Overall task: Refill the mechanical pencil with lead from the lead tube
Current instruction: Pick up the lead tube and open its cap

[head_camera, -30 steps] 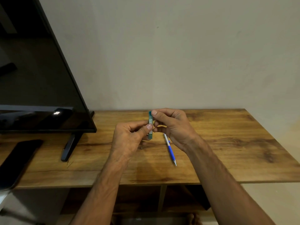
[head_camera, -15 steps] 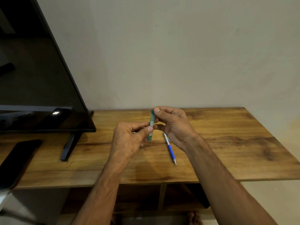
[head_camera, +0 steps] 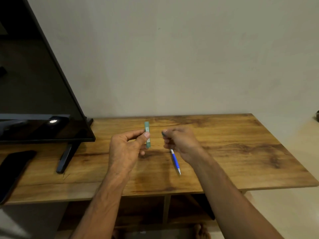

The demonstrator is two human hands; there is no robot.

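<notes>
Head view: left hand (head_camera: 123, 149) pinches the green lead tube (head_camera: 147, 134) upright between thumb and fingers, tube standing above the wooden table (head_camera: 233, 152). Right hand (head_camera: 181, 144) sits just beside it, apart, fingers curled and pinching a small dark piece (head_camera: 163, 133), likely the cap, too small to confirm. Blue-and-white mechanical pencil (head_camera: 175, 161) lies flat on the table, upper end hidden under the right hand, tip pointing toward the person; nobody holds it.

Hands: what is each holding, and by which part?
Left hand pinches the upright green plastic lead tube at its middle, thumb in front. Right hand pinches a small dark piece, probably the tube's cap, at its fingertips.
</notes>
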